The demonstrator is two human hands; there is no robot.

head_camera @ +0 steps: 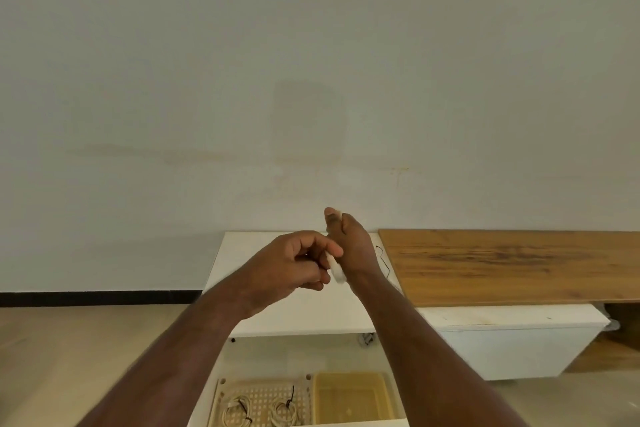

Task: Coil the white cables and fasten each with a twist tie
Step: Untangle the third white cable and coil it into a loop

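Both my hands are raised together above the small white table (pixel 242 253). A bundle of white cable (pixel 337 272) sticks out between them, blurred. My left hand (pixel 298 262) has its fingers curled round the bundle from the left. My right hand (pixel 349 246) holds it from the right, thumb pointing up. A thin black twist tie (pixel 383 262) lies on the white table just right of my right wrist. Two coiled white cables (pixel 239 409) (pixel 285 409), each bound with a black tie, lie in a perforated beige tray (pixel 263 392) below.
A yellow empty bin (pixel 353 399) stands right of the perforated tray. A wooden board (pixel 519 263) lies on a white low cabinet (pixel 502 340) at the right. A pale wall fills the background, with wood floor on both sides.
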